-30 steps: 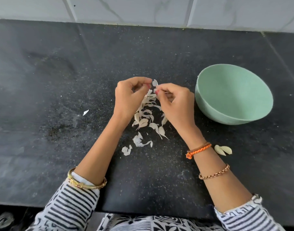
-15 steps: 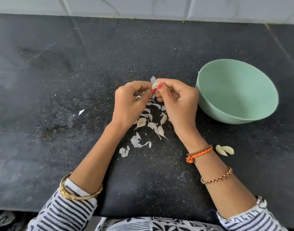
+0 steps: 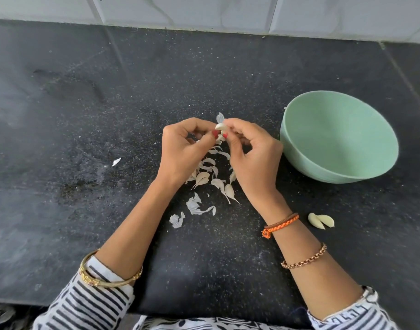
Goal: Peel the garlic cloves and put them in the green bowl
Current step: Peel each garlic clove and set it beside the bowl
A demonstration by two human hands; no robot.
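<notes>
Mid-peel: left hand (image 3: 180, 151) & right hand (image 3: 254, 153) both pinch small pale garlic clove (image 3: 220, 126), papery white skin flap (image 3: 220, 117) sticking up; next, I'd judge, strip flap, drop clove in empty pale-green round bowl (image 3: 299, 148).

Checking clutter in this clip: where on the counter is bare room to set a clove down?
Bare: the dark counter left of the left hand, past one stray peel flake; the strip between the hands and the tiled wall; the near edge between the forearms. Crowded: the peel pile under the hands, and the right side by the green bowl and two cloves.
</notes>
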